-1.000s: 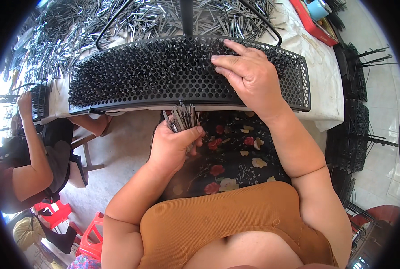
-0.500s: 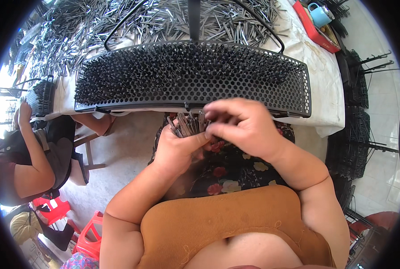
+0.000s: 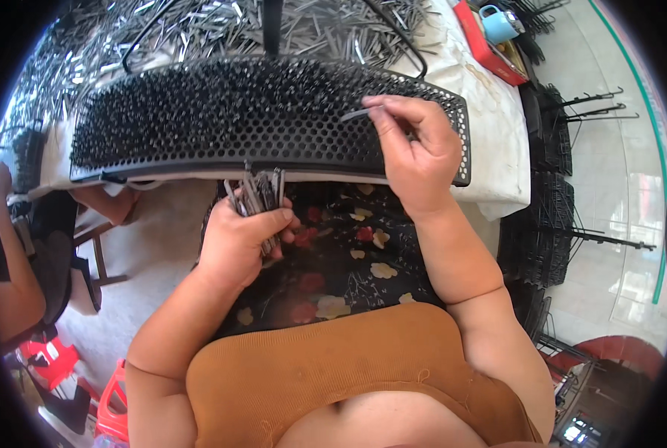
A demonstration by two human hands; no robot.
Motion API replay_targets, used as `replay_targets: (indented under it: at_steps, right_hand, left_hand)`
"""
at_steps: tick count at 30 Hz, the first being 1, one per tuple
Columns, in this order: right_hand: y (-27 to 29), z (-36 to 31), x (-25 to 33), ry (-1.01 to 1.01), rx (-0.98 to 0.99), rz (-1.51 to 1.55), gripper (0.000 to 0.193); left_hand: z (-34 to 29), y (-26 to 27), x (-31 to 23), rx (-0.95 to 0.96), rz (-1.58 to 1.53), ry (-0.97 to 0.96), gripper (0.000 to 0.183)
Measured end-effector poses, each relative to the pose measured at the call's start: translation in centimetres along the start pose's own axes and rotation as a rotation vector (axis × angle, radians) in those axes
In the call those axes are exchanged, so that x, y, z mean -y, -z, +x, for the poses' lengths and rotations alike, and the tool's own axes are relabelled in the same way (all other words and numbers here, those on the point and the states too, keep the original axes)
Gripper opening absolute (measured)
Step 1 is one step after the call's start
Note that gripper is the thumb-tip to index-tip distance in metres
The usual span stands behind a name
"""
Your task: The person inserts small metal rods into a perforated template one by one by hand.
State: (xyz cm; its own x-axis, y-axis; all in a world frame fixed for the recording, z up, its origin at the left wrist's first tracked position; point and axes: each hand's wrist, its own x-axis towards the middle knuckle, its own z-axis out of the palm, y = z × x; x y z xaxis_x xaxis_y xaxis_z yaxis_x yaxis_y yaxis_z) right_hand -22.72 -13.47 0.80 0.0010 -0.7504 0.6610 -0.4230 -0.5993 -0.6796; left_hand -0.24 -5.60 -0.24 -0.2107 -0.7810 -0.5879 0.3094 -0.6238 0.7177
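Thin grey strips point(image 3: 257, 190) stick up in a bundle from the left hand point(image 3: 240, 231) in the head view, the fingers closed around them and the thumb laid across the near side. This hand is just nearer than the front edge of a long perforated black panel point(image 3: 303, 142), above the person's dark floral skirt point(image 3: 348, 257). Farther right, the right hand point(image 3: 423, 153) is over the right part of the panel, its thumb and forefinger pinching a single strip point(image 3: 357, 114) whose free end points left; whether that end touches the panel cannot be told. Dark upright pieces point(image 3: 191, 108) crowd the panel's left and far parts, while bare round holes show along its near side and toward the right. The panel lies along the near edge of a table covered with a white cloth point(image 3: 501, 142), and loose strips point(image 3: 199, 33) are heaped on the far side. At the far right corner are a red box point(image 3: 490, 45) and a light blue mug point(image 3: 500, 25). Black wire racks point(image 3: 546, 224) are stacked to the right of the table. On the left, a co-worker's forearm point(image 3: 12, 239) shows, with a red stool point(image 3: 113, 403) on the near left floor.
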Motion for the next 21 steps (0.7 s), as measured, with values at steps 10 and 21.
replay_targets:
  at_steps: [10,21]
  right_hand:
    - [3.2,1.2,-0.6,0.160,0.351,-0.141,0.016]
    - [3.1,1.3,-0.6,0.136,0.224,-0.113,0.017]
  left_hand:
    - [0.5,-0.5,0.6,0.030,0.030,0.043,0.014]
    - [0.7,-0.5,0.7,0.022,0.007,-0.008,0.015]
